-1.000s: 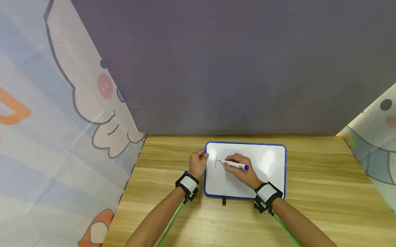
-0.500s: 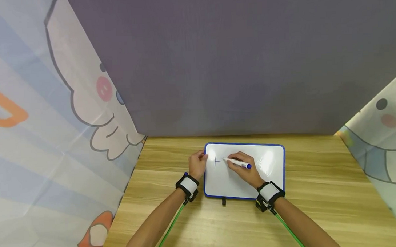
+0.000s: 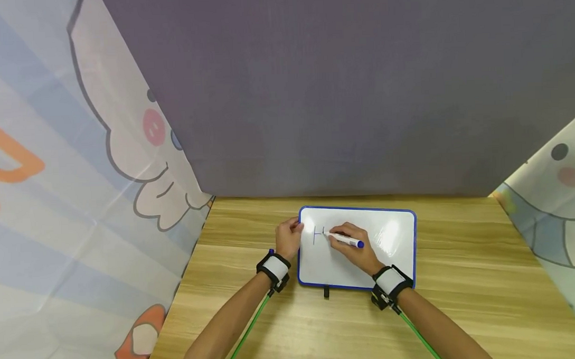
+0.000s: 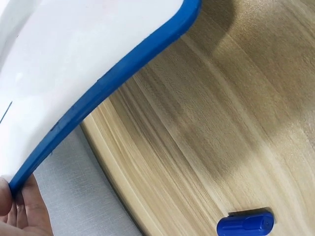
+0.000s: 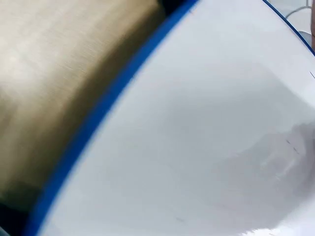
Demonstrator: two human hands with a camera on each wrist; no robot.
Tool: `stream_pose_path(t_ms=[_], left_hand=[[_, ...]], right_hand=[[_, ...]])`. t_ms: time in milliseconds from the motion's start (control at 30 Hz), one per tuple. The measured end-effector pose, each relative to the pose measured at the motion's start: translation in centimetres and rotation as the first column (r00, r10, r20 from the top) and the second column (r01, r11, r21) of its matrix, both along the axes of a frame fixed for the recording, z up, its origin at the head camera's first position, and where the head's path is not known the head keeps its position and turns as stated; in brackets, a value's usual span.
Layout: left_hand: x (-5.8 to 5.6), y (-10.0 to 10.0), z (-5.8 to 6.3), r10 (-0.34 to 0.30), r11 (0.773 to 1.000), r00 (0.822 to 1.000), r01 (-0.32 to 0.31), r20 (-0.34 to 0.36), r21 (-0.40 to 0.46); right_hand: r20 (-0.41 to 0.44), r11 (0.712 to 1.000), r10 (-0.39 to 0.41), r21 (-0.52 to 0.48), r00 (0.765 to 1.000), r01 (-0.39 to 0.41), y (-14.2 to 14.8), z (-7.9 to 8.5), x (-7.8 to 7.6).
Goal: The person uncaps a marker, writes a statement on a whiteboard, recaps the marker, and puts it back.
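Observation:
A whiteboard (image 3: 333,267) with a blue frame lies at the middle of the table in the head view. My left hand (image 3: 288,238) pinches its left edge, thumb on top and fingers beneath the frame in the left wrist view. With bent fingers my right hand (image 3: 357,248) holds a white marker (image 3: 345,239) with a blue end, its tip down at the board. Blue strokes (image 3: 315,235) stand at the upper left: a vertical line with a short bar, and a short second stroke at the tip. The right wrist view shows mostly white board surface (image 5: 162,147).
A blue marker cap (image 4: 245,223) lies on the wooden table (image 3: 237,223) left of the board. A small black piece (image 3: 326,291) sits at the board's lower edge. A grey panel (image 3: 332,93) rises behind the table, with printed cloth (image 3: 93,207) at the left.
The right hand has moved the marker slightly right from the short bar, and a short second upright stroke now shows at its tip. The left hand keeps its place on the edge.

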State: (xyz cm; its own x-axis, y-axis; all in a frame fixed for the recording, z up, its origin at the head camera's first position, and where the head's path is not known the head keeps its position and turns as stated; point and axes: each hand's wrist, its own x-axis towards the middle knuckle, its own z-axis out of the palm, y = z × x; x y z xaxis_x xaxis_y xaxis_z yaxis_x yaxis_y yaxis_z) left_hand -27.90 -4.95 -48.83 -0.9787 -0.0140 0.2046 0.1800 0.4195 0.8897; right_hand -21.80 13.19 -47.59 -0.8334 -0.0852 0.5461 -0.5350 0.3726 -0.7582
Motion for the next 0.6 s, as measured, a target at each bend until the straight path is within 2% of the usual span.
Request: stream_pose_path(t_ms=[200, 300, 600], left_hand=[[-0.31, -0.10, -0.22, -0.001, 1.000, 1.000, 0.000, -0.012, -0.014], [-0.38, -0.17, -0.29, 0.004, 1.000, 1.000, -0.004, -0.008, -0.009], [-0.29, -0.54, -0.52, 0.002, 1.000, 0.999, -0.002, 0.036, 0.004]], right_hand=[[0.034, 0.999, 0.022, 0.045, 0.999, -0.024, -0.37, -0.99, 1.00], [0.033, 0.999, 0.033, 0.027, 0.999, -0.034, -0.39, -1.15, 1.05], [0.027, 1.000, -0.014, -0.019, 1.000, 0.014, 0.22, -0.32, 0.61]])
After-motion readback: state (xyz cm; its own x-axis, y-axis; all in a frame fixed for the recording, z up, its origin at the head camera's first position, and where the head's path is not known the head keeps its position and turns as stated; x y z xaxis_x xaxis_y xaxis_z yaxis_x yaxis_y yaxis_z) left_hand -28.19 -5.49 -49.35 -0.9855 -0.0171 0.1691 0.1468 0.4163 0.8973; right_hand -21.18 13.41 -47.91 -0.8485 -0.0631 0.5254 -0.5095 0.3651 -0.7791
